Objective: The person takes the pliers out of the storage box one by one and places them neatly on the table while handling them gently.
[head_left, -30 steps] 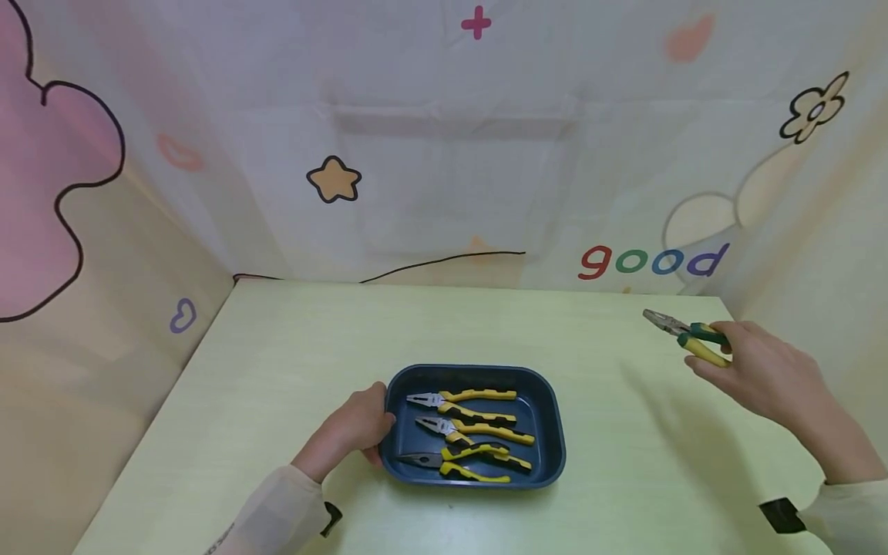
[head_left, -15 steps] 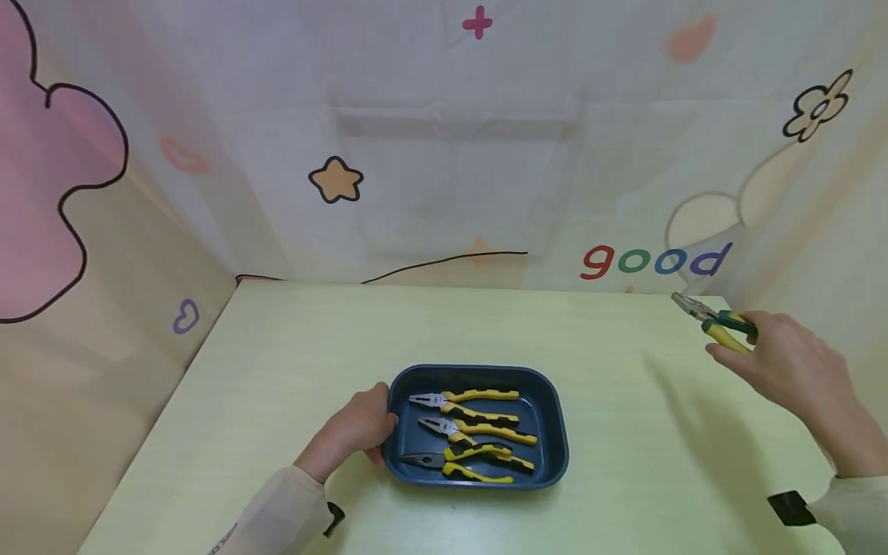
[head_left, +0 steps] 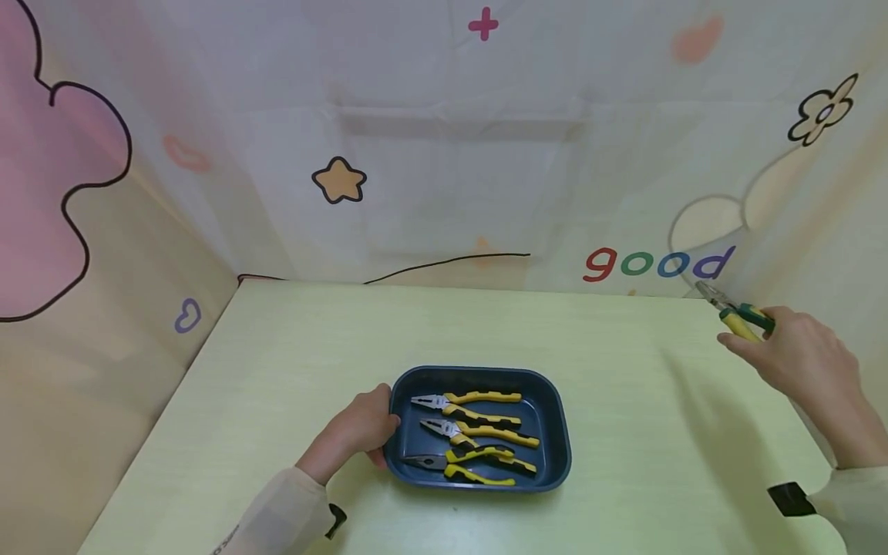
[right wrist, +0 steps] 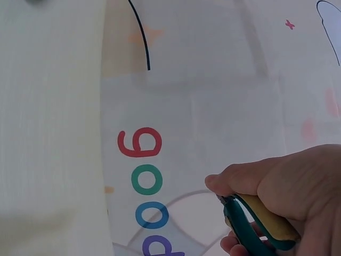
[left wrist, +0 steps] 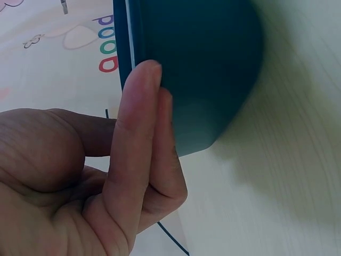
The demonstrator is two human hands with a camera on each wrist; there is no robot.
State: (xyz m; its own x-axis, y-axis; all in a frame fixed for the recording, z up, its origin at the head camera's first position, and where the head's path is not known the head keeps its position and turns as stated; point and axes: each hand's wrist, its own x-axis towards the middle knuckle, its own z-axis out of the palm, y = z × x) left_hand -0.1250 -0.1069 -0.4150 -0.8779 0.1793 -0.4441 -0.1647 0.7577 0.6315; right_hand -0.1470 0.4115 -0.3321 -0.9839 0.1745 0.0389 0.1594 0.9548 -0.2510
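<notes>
My left hand (head_left: 352, 428) grips the left end of a dark blue rectangular tray (head_left: 559, 432), thumb over the rim. Its fingers press against the tray's outer wall (left wrist: 208, 69) in the left wrist view. Inside lie three pairs of pliers with yellow and black handles: combination pliers (head_left: 483, 397) at the back, another pair (head_left: 499, 435) in the middle, and darker-jawed long-nose pliers (head_left: 425, 462) in front, overlapping the middle pair. At the far right, my right hand (head_left: 808, 354) holds green-and-yellow pliers (head_left: 739, 325) above the table, nose toward the back left. Their handles (right wrist: 245, 229) show in the right wrist view.
A pale wooden table (head_left: 312, 331) carries the tray. Behind it hangs a printed cloth (head_left: 451, 177) with a star and the word "good"; more cloth closes off both sides. The right arm's shadow falls on the table's right part.
My right hand has carried the green-and-yellow pliers to the right and slightly farther back. The left hand keeps its grip on the tray, which stays in place on the table.
</notes>
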